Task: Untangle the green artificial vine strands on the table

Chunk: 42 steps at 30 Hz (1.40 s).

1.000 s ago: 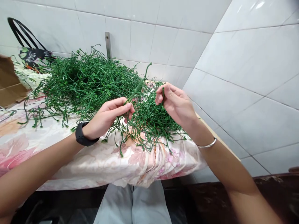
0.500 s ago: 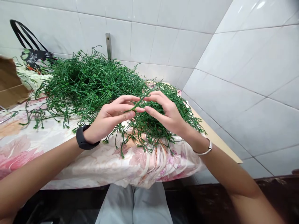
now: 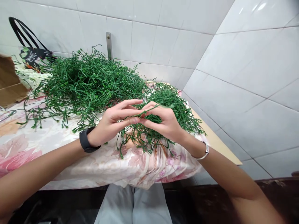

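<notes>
Between my two hands is a thin green artificial stem, lying at a slant. My left hand, with a black band at the wrist, pinches its lower left end between thumb and fingers. From the other side my right hand, with a silver bangle, pinches the stem close to the left fingertips. The fingertips of both hands meet, so the exact grip is partly hidden. Behind the left hand spreads a large pile of green stems. A smaller pile of stems lies behind and beneath the right hand.
A floral cloth covers the table, with a bare board edge at right. Torn cardboard and a black floral bag stand at left. A metal bracket is against the tiled wall.
Both hands have come slightly lower and closer together. My right thumb and fingers have closed on the stem, which now lies flatter.
</notes>
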Tool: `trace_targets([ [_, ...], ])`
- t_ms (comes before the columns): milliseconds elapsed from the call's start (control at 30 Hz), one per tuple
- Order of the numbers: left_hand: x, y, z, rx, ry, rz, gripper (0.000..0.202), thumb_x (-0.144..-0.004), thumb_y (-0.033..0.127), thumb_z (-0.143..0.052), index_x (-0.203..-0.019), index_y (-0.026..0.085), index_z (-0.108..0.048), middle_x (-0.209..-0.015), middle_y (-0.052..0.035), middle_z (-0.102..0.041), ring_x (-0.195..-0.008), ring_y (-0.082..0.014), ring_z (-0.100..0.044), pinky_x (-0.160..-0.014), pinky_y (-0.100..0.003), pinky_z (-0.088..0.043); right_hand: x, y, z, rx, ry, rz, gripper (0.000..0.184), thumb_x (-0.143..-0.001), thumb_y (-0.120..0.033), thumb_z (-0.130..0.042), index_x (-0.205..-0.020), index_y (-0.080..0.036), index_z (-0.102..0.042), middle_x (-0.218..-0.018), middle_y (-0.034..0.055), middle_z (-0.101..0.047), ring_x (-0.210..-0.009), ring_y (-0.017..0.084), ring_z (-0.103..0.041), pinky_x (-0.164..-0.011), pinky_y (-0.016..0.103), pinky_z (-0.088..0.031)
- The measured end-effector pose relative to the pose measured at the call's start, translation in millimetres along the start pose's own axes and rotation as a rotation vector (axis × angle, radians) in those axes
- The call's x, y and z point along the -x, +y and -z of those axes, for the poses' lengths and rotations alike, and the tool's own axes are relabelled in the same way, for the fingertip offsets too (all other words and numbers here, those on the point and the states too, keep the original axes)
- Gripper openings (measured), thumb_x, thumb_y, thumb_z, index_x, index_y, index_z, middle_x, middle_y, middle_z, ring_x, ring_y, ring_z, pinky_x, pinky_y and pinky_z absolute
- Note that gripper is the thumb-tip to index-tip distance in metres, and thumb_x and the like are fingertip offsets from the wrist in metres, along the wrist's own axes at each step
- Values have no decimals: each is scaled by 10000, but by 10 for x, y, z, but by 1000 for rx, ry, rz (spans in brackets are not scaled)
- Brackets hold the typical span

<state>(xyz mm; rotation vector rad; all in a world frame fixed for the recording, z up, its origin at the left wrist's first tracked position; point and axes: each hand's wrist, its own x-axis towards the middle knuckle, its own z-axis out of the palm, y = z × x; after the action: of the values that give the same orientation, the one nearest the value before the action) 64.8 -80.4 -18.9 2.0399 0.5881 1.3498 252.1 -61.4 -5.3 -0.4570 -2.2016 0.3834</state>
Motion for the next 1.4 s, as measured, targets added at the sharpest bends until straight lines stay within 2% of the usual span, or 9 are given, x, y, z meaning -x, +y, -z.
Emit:
trace_targets([
  [100,6,-9,-3,-84,69,39,196,-733,208,-607,-923,199,-655,-949,-58,-610,-848,-145,-555,-666,-227,-473,-9,-10,26,-26,15,-44,45,-768,-209,-569,-784,-172,-588,-823,24,-597,-839,121,-547,-774,290,-444],
  [200,-7,14,18,-167,103,98,92,-707,227,-627,-770,160,-622,-727,-15,-583,-640,-93,-500,-562,-200,-416,-16,-43,42,-67,34,-76,39,-767,-209,-570,-771,-171,-577,-812,26,-589,-831,124,-544,-787,300,-442],
  [533,0,59,18,-214,83,134,86,-751,221,-547,-793,159,-590,-780,-21,-606,-714,-114,-531,-672,-237,-423,-21,-74,44,-413,42,-337,150,-768,-234,-572,-697,-149,-471,-872,46,-604,-840,119,-571,-773,293,-457],
  [767,-13,27,43,-88,44,140,121,-719,138,-546,-833,153,-583,-832,-32,-605,-768,-127,-535,-691,-247,-413,-38,0,39,-355,25,-290,165,-742,-249,-610,-784,-155,-481,-827,19,-544,-805,98,-543,-756,260,-462],
  [900,-16,18,64,-4,-59,134,133,-663,48,-541,-754,142,-561,-804,-22,-586,-791,-126,-532,-752,-255,-409,-31,-19,45,-13,-68,-169,94,-789,-222,-549,-847,-156,-515,-807,21,-549,-773,104,-526,-735,250,-444],
  [1000,-3,18,51,63,-75,182,103,-702,54,-499,-736,146,-533,-706,7,-546,-678,-91,-511,-645,-216,-406,-20,-28,61,169,-135,-30,122,-842,-193,-460,-908,-158,-556,-834,41,-573,-784,107,-524,-732,254,-430],
  [1100,4,34,25,91,-58,246,69,-742,85,-474,-731,146,-504,-658,22,-490,-607,-72,-466,-550,-190,-366,-15,-14,84,169,-152,60,172,-851,-179,-442,-957,-157,-575,-856,51,-582,-806,107,-532,-712,243,-439],
  [1267,-12,44,-7,16,-72,277,124,-799,250,-508,-747,140,-485,-662,29,-404,-596,-63,-369,-534,-192,-308,-16,-15,68,142,-169,-2,147,-839,-135,-440,-921,-141,-563,-870,49,-598,-810,95,-539,-715,220,-433],
  [1400,-15,54,-10,-23,-94,260,163,-829,278,-472,-756,134,-488,-648,28,-381,-593,-65,-347,-531,-196,-286,-12,-39,33,98,-205,-68,145,-838,-131,-408,-915,-124,-531,-801,34,-562,-726,83,-501,-660,212,-413],
])
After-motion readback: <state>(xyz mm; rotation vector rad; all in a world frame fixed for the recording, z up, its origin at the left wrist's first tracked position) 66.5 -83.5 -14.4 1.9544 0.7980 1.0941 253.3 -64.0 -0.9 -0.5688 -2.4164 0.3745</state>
